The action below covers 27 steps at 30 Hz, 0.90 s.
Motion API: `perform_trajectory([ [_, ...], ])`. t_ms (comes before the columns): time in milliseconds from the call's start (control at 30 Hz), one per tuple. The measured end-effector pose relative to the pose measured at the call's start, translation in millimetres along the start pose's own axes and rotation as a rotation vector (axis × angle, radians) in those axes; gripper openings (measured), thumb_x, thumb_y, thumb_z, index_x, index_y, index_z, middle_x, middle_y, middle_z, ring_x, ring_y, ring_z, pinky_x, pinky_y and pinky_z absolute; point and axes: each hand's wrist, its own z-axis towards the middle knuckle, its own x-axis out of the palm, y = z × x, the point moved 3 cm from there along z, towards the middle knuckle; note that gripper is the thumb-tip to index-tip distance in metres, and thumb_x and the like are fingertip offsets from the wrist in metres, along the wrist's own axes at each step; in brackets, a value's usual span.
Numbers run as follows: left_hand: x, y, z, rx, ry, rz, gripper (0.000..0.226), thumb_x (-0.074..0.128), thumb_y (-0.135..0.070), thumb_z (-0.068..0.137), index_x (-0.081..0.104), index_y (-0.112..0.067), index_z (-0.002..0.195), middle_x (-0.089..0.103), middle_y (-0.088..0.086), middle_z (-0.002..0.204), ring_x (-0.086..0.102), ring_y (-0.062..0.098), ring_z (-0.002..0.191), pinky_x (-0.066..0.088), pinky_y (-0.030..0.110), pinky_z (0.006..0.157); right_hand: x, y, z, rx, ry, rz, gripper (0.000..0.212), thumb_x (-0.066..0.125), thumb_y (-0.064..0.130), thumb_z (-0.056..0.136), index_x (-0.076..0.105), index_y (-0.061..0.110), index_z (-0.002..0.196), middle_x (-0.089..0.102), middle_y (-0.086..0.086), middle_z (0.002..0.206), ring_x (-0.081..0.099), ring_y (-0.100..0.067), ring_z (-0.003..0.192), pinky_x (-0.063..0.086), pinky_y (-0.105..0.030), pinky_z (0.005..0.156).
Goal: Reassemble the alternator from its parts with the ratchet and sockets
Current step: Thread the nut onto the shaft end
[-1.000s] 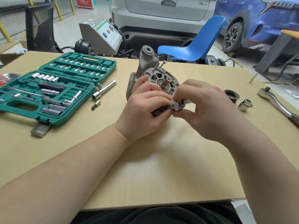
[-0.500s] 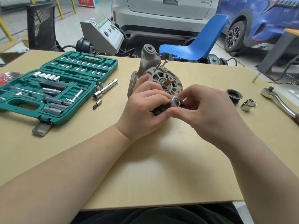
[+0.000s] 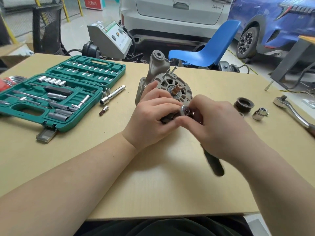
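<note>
Before alternator (image 3: 167,86): left hand (image 3: 150,120) grips dark part; right hand (image 3: 219,126) pinches small ratchet (image 3: 185,110).

Bare tan wooden tabletop (image 3: 162,184) lies open at six o'clock; grey cast-metal alternator housing (image 3: 163,79) blocks twelve, open green plastic socket case (image 3: 56,99) blocks ten.

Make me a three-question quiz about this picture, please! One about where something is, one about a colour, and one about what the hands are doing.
1. Where is the big silver ratchet?
A. in the tool case
B. on the table's right side
C. on the chair

2. What colour is the tool case?
A. green
B. red
C. yellow

3. What are the hands doing?
A. lying flat on the table
B. holding a small ratchet
C. waving

Answers:
1 B: it lies near the table edge, right of the loose socket.
2 A: its open tray and lid are green.
3 B: the left hand and right hand both grip the small ratchet before the alternator.
</note>
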Motion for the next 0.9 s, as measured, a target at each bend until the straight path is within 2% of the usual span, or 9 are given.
perform_trajectory([
  [100, 0.3, 0.9, -0.4, -0.008, -0.008, 0.005, 0.017, 0.088, -0.021, 0.092, 0.085, -0.005, 0.092, 0.082, 0.002, 0.101, 0.072, 0.028, 0.096, 0.04, 0.061, 0.119, 5.8, 4.0, -2.6, -0.021, -0.019, 0.005, 0.024, 0.065, 0.042, 0.096, 0.054, 0.021, 0.097, 0.055, 0.007, 0.072, 0.055, -0.03, 0.071, 0.042, -0.04, 0.059],
  [200, -0.6, 2.5, -0.8, -0.006, 0.012, 0.013, 0.009, 0.09, -0.011, 0.089, 0.084, -0.005, 0.092, 0.082, 0.002, 0.099, 0.071, 0.029, 0.095, 0.039, 0.064, 0.118, -5.3, 0.0, 11.6, -0.088, 0.094, 0.042, 0.014, 0.068, 0.03, 0.096, 0.063, 0.024, 0.108, 0.062, 0.005, 0.095, 0.061, -0.029, 0.09, 0.051, -0.046, 0.077],
  [267, 0.5, 2.9, -1.3, -0.006, 0.014, 0.019, 0.008, 0.089, -0.011, 0.09, 0.083, -0.005, 0.091, 0.082, 0.002, 0.099, 0.071, 0.028, 0.096, 0.039, 0.062, 0.119, -9.9, -3.3, 15.2, -0.102, 0.141, 0.112, 0.016, 0.069, 0.028, 0.095, 0.067, 0.025, 0.111, 0.063, 0.007, 0.099, 0.061, -0.023, 0.094, 0.051, -0.046, 0.081],
  [400, 3.3, 2.6, -2.6, -0.004, -0.029, 0.025, 0.014, 0.084, -0.019, 0.095, 0.083, -0.006, 0.091, 0.081, 0.002, 0.103, 0.069, 0.03, 0.101, 0.038, 0.06, 0.12, 6.6, 1.0, 0.8, -0.003, 0.03, 0.12, 0.018, 0.061, 0.04, 0.098, 0.051, 0.025, 0.102, 0.058, 0.01, 0.077, 0.054, -0.025, 0.074, 0.049, -0.044, 0.066],
  [500, 5.4, 2.8, -6.0, -0.008, -0.062, 0.06, 0.02, 0.076, -0.024, 0.099, 0.082, -0.008, 0.09, 0.079, 0.005, 0.114, 0.06, 0.039, 0.115, 0.036, 0.064, 0.118, 18.7, 10.7, -10.6, 0.049, -0.033, 0.204, 0.02, 0.06, 0.038, 0.099, 0.041, 0.034, 0.096, 0.054, 0.011, 0.069, 0.052, -0.018, 0.066, 0.047, -0.04, 0.059],
  [600, 7.5, 1.4, -8.8, -0.034, -0.089, 0.137, 0.026, 0.072, -0.031, 0.102, 0.083, -0.012, 0.089, 0.078, 0.003, 0.122, 0.057, 0.042, 0.128, 0.028, 0.071, 0.12, 18.3, 13.0, -11.7, 0.072, -0.026, 0.195, 0.019, 0.06, 0.04, 0.099, 0.042, 0.035, 0.096, 0.057, 0.008, 0.071, 0.056, -0.023, 0.069, 0.05, -0.043, 0.061],
  [733, 2.1, 2.7, -6.4, -0.015, -0.07, 0.168, 0.037, 0.064, -0.045, 0.106, 0.085, -0.018, 0.091, 0.079, -0.004, 0.124, 0.057, 0.043, 0.134, 0.02, 0.083, 0.118, 13.3, 15.5, -11.7, 0.076, -0.039, 0.144, 0.019, 0.06, 0.044, 0.098, 0.045, 0.034, 0.099, 0.061, 0.007, 0.075, 0.059, -0.029, 0.074, 0.051, -0.042, 0.061],
  [833, -6.3, 6.4, -8.3, -0.036, 0.001, 0.195, 0.038, 0.063, -0.056, 0.103, 0.086, -0.028, 0.096, 0.076, -0.013, 0.129, 0.053, 0.04, 0.142, 0.014, 0.084, 0.115, 13.4, 16.6, -13.8, 0.082, -0.058, 0.149, 0.018, 0.063, 0.042, 0.097, 0.047, 0.034, 0.101, 0.06, 0.007, 0.073, 0.059, -0.03, 0.073, 0.052, -0.044, 0.061],
  [900, -9.8, 9.1, -9.1, -0.051, 0.063, 0.191, 0.034, 0.067, -0.059, 0.101, 0.086, -0.031, 0.104, 0.075, -0.014, 0.132, 0.049, 0.04, 0.145, 0.016, 0.083, 0.114, 13.9, 14.5, -15.1, 0.091, -0.06, 0.164, 0.018, 0.064, 0.042, 0.097, 0.05, 0.032, 0.103, 0.058, 0.007, 0.069, 0.058, -0.03, 0.069, 0.052, -0.046, 0.061],
])
